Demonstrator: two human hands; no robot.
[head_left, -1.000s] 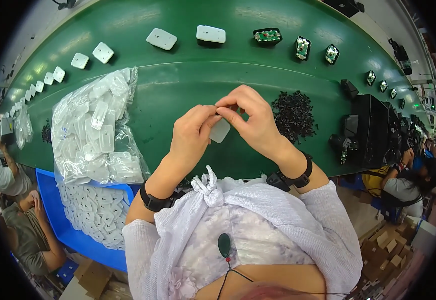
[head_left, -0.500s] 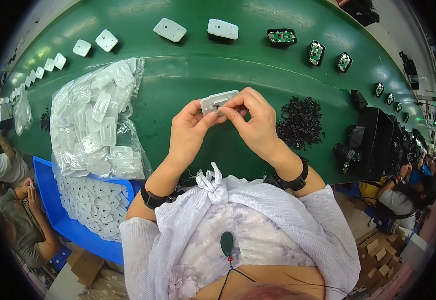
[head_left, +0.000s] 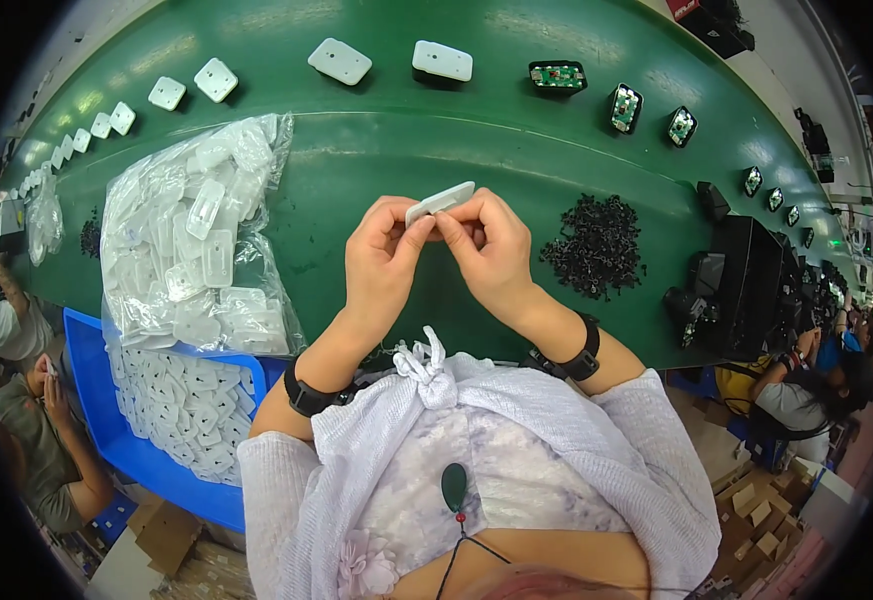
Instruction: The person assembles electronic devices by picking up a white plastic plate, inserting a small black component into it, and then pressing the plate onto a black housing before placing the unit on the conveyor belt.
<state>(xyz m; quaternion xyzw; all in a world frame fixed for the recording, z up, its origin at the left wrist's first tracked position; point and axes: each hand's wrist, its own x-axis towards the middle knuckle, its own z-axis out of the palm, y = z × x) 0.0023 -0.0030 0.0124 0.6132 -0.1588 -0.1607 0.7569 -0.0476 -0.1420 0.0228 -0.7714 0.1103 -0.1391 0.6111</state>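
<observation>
Between my two hands, above the green table, is a white plastic cover (head_left: pixel 442 201), tilted so that its edge shows. My left hand (head_left: pixel 384 248) pinches its left end between thumb and fingers. On the other side, my right hand (head_left: pixel 486 238) grips it too, the thumb pressing near the lower edge and the fingers behind. Any small part under my thumbs is hidden. To the right of my right hand lies a pile of small black parts (head_left: pixel 593 247). A clear plastic bag of white covers (head_left: pixel 196 240) lies left of my left hand.
A blue bin (head_left: pixel 96 395) with many white covers stands at the lower left. Along the far belt (head_left: pixel 396 85) sit white-topped units (head_left: pixel 442 62) and black housings with green circuit boards (head_left: pixel 557 77). Black housings (head_left: pixel 746 290) are heaped at right. Other people sit on both sides.
The cover has tipped from showing its face to nearly edge-on. My right fingers have moved from its face to grip its edge. The units on the far belt have shifted slightly left.
</observation>
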